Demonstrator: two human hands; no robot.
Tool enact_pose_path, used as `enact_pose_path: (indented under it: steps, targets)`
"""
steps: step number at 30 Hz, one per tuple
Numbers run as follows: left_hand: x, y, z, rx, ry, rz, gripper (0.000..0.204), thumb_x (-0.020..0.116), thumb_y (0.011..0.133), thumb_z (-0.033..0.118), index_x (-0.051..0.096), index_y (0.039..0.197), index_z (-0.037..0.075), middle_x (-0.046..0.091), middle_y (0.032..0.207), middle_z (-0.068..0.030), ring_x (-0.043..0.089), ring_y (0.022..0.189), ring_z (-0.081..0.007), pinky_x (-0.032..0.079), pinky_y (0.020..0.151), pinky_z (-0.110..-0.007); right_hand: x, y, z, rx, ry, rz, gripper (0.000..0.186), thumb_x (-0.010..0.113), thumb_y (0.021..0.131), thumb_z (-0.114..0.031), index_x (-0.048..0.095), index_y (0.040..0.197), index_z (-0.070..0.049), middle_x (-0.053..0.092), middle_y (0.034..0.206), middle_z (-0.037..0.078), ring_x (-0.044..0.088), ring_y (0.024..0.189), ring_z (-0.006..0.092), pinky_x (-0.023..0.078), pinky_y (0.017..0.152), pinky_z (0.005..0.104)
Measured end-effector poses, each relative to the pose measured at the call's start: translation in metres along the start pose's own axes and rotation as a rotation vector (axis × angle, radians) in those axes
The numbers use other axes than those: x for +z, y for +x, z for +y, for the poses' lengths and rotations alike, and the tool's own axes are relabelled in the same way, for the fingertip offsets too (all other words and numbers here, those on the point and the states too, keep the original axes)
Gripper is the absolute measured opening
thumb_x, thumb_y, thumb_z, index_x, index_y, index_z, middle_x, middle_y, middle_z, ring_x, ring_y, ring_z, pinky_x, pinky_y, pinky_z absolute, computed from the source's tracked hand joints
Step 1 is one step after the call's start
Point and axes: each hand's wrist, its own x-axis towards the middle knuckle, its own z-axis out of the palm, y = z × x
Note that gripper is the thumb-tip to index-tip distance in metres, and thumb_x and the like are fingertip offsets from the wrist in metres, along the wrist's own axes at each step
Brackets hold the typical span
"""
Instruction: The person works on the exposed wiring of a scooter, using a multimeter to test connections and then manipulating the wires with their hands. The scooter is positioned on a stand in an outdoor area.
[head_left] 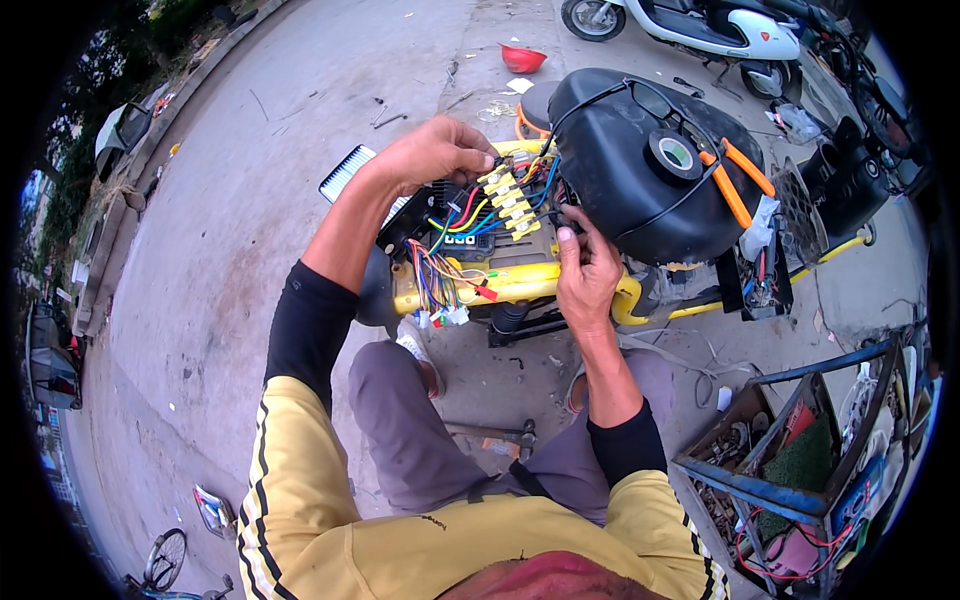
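Note:
A yellow terminal block (510, 203) with metal contacts lies across the open bay of a yellow-framed vehicle. My left hand (442, 158) reaches over its far end, thumb and finger pinched on something small and dark. At the near right side of the block, my right hand (588, 268) is closed, its fingertips on a dark piece I cannot make out. Red, yellow, green and blue wires (468, 218) run to the block from a black controller (458, 246). A bundle of thin coloured wires with white connectors (447, 316) hangs over the yellow frame tube (520, 283).
A black seat-like cover (625, 200) stands right of the bay, bearing a tape roll (673, 155), glasses (655, 100) and orange-handled pliers (735, 185). A hammer (520, 436) lies between my feet. A metal tool crate (790, 480) is at right; a red helmet (522, 59) and white scooter (710, 30) are beyond.

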Motion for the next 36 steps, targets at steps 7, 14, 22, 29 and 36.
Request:
enact_pose_path:
  steps: [7, 14, 22, 29, 36]
  targets:
    - [-0.003, -0.008, 0.008, 0.032, -0.123, -0.001, 0.024, 0.070, 0.100, 0.010, 0.074, 0.119, -0.004, 0.074, 0.095, -0.0024, 0.065, 0.081, -0.0089, 0.055, 0.075, -0.025, 0.000, 0.000, 0.000, -0.003, 0.010, 0.004, 0.025, 0.070, 0.099, -0.007, 0.075, 0.123, -0.002, 0.074, 0.088, 0.010, 0.064, 0.066, 0.0141, 0.051, 0.061, 0.0299]
    - [0.002, -0.016, 0.020, 0.095, -0.029, 0.029, 0.024, 0.073, 0.099, 0.012, 0.077, 0.117, -0.003, 0.073, 0.092, -0.0009, 0.062, 0.079, -0.0078, 0.051, 0.073, -0.024, -0.001, 0.000, -0.001, 0.002, 0.002, 0.002, 0.025, 0.070, 0.100, -0.007, 0.075, 0.123, -0.002, 0.074, 0.087, 0.010, 0.063, 0.065, 0.0135, 0.051, 0.060, 0.0296]
    - [0.016, -0.031, 0.036, 0.130, 0.017, 0.025, 0.025, 0.075, 0.097, 0.011, 0.077, 0.115, -0.006, 0.075, 0.090, -0.0019, 0.064, 0.080, -0.0075, 0.051, 0.074, -0.024, 0.000, 0.001, -0.004, -0.007, 0.029, 0.009, 0.025, 0.070, 0.100, -0.007, 0.076, 0.123, -0.001, 0.076, 0.093, 0.010, 0.063, 0.066, 0.0125, 0.051, 0.060, 0.0286]
    - [0.030, -0.040, 0.041, 0.205, 0.072, 0.088, 0.027, 0.074, 0.093, 0.005, 0.076, 0.114, -0.010, 0.078, 0.095, -0.0121, 0.071, 0.087, -0.0139, 0.057, 0.080, -0.029, 0.004, 0.000, -0.008, 0.012, 0.105, 0.037, 0.023, 0.073, 0.099, -0.008, 0.076, 0.121, -0.001, 0.075, 0.092, 0.009, 0.062, 0.069, 0.0104, 0.049, 0.060, 0.0265]
    - [0.048, -0.050, 0.041, 0.178, 0.014, 0.155, 0.028, 0.075, 0.092, 0.003, 0.074, 0.118, -0.008, 0.078, 0.100, -0.0099, 0.070, 0.089, -0.0121, 0.057, 0.083, -0.027, 0.013, -0.001, -0.016, -0.021, 0.090, 0.122, 0.017, 0.077, 0.097, -0.009, 0.079, 0.112, -0.002, 0.077, 0.091, 0.008, 0.062, 0.069, 0.0107, 0.048, 0.059, 0.0254]
